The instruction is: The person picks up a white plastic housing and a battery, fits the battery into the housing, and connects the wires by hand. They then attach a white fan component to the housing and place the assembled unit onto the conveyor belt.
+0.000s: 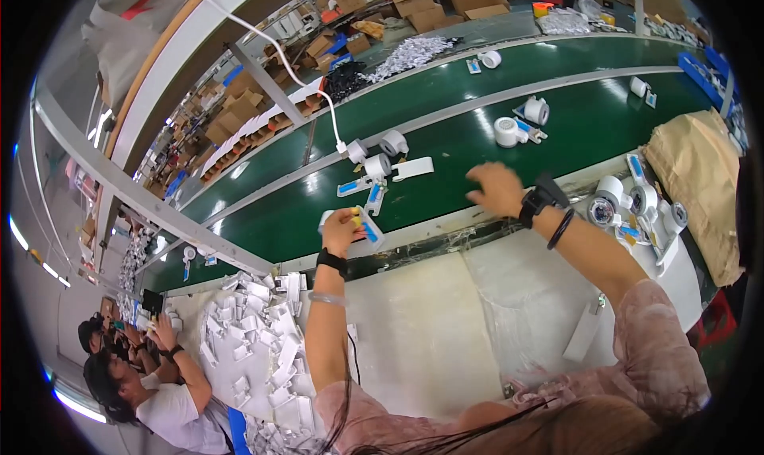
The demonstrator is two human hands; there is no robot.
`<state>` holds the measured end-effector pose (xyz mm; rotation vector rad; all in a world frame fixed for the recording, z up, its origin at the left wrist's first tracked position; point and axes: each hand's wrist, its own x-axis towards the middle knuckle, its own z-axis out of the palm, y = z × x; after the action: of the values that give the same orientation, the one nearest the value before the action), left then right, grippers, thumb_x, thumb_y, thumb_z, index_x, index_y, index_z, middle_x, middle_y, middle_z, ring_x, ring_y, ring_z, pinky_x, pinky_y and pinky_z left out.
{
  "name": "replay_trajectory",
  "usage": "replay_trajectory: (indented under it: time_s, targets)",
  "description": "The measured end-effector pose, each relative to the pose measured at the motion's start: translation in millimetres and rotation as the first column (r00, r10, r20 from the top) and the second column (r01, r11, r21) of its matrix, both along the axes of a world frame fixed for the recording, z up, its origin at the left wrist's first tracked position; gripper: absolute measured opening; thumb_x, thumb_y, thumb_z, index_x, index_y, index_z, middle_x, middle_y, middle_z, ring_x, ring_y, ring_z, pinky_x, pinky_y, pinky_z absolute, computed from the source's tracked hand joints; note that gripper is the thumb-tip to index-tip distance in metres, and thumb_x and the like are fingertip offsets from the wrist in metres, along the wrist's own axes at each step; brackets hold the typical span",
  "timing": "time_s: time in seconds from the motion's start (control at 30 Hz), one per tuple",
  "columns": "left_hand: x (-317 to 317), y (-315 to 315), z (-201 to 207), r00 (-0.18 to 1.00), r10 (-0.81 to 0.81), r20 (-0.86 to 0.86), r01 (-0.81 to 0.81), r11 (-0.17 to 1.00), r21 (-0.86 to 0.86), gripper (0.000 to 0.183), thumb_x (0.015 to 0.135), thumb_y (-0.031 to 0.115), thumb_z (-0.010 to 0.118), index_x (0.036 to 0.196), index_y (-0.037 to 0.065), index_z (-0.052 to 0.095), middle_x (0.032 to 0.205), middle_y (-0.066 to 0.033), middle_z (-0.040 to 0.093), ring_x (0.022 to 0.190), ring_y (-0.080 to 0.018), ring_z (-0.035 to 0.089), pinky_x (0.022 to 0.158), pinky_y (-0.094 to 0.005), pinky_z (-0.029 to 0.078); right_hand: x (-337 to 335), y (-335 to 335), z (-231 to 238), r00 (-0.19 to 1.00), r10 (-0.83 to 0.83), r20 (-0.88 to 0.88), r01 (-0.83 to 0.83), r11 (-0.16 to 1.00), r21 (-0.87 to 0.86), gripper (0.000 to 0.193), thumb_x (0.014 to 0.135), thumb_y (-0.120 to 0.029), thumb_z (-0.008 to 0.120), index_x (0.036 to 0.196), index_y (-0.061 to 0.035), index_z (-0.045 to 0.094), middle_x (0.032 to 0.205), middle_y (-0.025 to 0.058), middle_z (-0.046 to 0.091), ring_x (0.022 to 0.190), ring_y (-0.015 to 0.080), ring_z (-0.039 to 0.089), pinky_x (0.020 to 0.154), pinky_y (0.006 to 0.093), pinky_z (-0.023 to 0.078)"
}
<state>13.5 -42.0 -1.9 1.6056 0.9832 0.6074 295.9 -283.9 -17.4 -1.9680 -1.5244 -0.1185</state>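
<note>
My left hand point(341, 231) is closed round a white plastic unit with a blue strip point(371, 229), held above the near edge of the green conveyor belt point(438, 188). A small yellow patch shows by its fingers. Over the belt, my right hand point(497, 189) is stretched out, fingers apart, holding nothing. Beyond my left hand lies a cluster of white round-headed units point(377, 166), some with blue strips on their handles, and a plain white cover piece point(413, 168). Past the right hand, another white round-headed unit point(509, 132) rests on the belt.
A heap of white plastic parts point(263, 320) covers the worktable's left side. Several round-headed units point(637, 200) lie at the right, beside brown paper point(696, 192). A white cable point(298, 77) hangs over the belt. Co-workers point(163, 395) sit at the left.
</note>
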Motion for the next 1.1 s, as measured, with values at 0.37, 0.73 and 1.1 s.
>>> replay_trajectory:
  time_s: [0.37, 0.73, 1.1]
  targets:
    - [49.2, -168.2, 39.4, 0.901, -0.355, 0.248, 0.362, 0.932, 0.02, 0.034, 0.088, -0.005, 0.053, 0.121, 0.0, 0.052, 0.109, -0.0083, 0.058, 0.087, -0.0145, 0.062, 0.08, -0.028, 0.055, -57.9, -45.5, 20.3, 0.696, 0.188, -0.693, -0.323, 0.944, -0.069, 0.051, 0.083, -0.026, 0.068, 0.119, 0.0039, 0.049, 0.09, 0.0149, 0.066, 0.078, 0.0251, 0.064, 0.068, 0.0371, 0.05]
    - [68.2, -206.1, -9.0, 0.812, -0.281, -0.512, 0.552, 0.655, 0.516, 0.061, 0.067, 0.027, 0.079, 0.115, 0.0, 0.053, 0.1, -0.0135, 0.058, 0.103, -0.0286, 0.055, 0.086, -0.0368, 0.047, -46.0, -54.2, 3.4, 0.818, 0.276, 0.505, -0.388, 0.912, 0.131, 0.037, 0.075, -0.015, 0.061, 0.111, -0.0147, 0.065, 0.124, 0.0057, 0.054, 0.119, 0.0253, 0.047, 0.097, 0.0383, 0.038]
    - [69.5, -232.7, 9.9, 0.76, -0.081, -0.645, 0.49, 0.724, 0.486, 0.036, 0.076, 0.023, 0.067, 0.102, 0.001, 0.053, 0.09, -0.0185, 0.066, 0.085, -0.0396, 0.063, 0.074, -0.0478, 0.051, -49.0, -93.8, 19.6, 0.884, 0.19, 0.426, -0.258, 0.96, 0.106, 0.011, 0.068, -0.015, 0.069, 0.075, -0.0063, 0.068, 0.113, 0.0092, 0.058, 0.119, 0.0273, 0.047, 0.1, 0.0388, 0.036]
